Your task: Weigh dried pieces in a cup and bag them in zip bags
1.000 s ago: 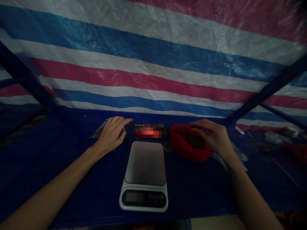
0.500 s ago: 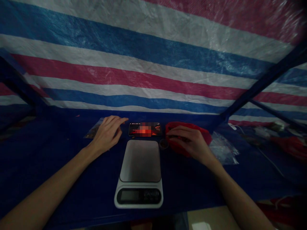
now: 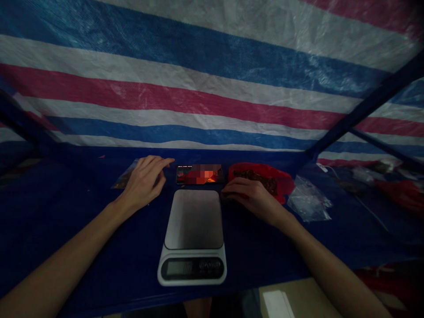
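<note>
My left hand (image 3: 145, 180) hovers or rests on the left of the phone, its fingers stretched out and the thumb apart, with nothing in it. Partly behind it lies a clear plastic bag (image 3: 123, 177) with brown bits inside. My right hand (image 3: 252, 197) has its fingers drawn together at the near left edge of a red plastic bag (image 3: 285, 182), which is open and holds small brown pieces (image 3: 256, 175). What those fingertips grip is hidden. Between the hands stands a white kitchen scale (image 3: 192, 238) with a bare metal plate and a dim display.
A phone (image 3: 199, 174) with a lit screen lies behind the scale. Clear plastic bags (image 3: 308, 199) are at the right of the red bag. A striped sheet (image 3: 205, 97) hangs at the back, with a blue frame bar (image 3: 356, 117) on the right. The tabletop (image 3: 126, 260) is blue.
My right hand has moved out of the red bag, left and nearer to me, over the spot where a small round cup showed. The left hand keeps its pose. The view has shifted slightly.
</note>
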### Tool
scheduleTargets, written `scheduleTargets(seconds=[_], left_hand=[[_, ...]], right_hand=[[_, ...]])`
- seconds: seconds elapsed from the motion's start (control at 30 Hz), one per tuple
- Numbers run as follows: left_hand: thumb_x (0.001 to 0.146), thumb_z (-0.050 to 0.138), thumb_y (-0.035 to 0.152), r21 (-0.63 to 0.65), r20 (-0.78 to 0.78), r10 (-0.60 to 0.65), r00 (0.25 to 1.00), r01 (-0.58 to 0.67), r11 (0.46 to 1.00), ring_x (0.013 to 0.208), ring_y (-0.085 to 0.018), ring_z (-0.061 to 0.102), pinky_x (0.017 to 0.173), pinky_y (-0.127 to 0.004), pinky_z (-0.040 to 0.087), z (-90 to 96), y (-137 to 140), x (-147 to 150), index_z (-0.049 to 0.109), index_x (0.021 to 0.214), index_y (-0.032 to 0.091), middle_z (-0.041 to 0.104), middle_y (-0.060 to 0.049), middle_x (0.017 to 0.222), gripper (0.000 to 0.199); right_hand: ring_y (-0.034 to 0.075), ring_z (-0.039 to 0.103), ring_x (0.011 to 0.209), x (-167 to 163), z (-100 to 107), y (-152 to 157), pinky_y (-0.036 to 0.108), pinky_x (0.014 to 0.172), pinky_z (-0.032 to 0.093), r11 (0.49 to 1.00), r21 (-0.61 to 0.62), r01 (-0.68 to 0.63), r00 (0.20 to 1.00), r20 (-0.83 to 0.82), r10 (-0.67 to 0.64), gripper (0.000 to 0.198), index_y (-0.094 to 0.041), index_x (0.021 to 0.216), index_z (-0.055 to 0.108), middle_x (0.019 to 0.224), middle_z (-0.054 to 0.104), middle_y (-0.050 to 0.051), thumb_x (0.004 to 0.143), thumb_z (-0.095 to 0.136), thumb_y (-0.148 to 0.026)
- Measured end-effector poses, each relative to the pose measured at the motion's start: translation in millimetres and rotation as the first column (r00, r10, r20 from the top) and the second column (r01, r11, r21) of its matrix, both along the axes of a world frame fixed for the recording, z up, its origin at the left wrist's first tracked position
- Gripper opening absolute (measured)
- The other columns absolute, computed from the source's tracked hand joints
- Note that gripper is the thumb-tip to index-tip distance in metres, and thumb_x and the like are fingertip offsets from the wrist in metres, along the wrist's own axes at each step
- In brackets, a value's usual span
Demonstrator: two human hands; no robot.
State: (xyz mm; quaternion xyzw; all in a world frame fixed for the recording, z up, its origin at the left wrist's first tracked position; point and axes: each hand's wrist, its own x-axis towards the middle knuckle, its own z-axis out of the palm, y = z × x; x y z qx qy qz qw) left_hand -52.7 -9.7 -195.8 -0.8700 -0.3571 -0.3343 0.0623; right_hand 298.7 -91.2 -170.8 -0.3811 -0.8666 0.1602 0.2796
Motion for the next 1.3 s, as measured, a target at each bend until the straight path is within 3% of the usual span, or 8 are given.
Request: scheduleTargets(seconds=[0.53,1.3], left_hand=[[0.100,0.047,0.012,-0.016,-0.009,-0.013,1.000,0.013,1.000,0.107,-0.027,0.065,0.094,-0.044,0.050,-1.2,-1.1,0.0,0.057,0.139,0.021,0.072,-0.009,0.110,0.042],[0.099,0.048,0.012,-0.023,0.005,-0.039,0.999,0.039,0.999,0.104,-0.026,0.065,0.092,-0.043,0.051,-3.3,-0.3,-0.4,0.057,0.141,0.024,0.072,-0.008,0.109,0.045]], right_hand=[[0.021,0.076,0.100,2.0,-2.2,0.9,0.037,0.091,0.063,0.999,0.000,0.035,0.998,0.047,-0.035,0.017,-0.020,0.114,0.077,0.108,0.078,0.007,0.103,0.066,-0.014],[0.021,0.074,0.102,3.9,2.3,-0.8,0.037,0.089,0.063,1.000,0.004,0.013,1.000,-0.007,-0.013,0.016,-0.022,0.115,0.076,0.111,0.075,0.008,0.104,0.065,-0.017]])
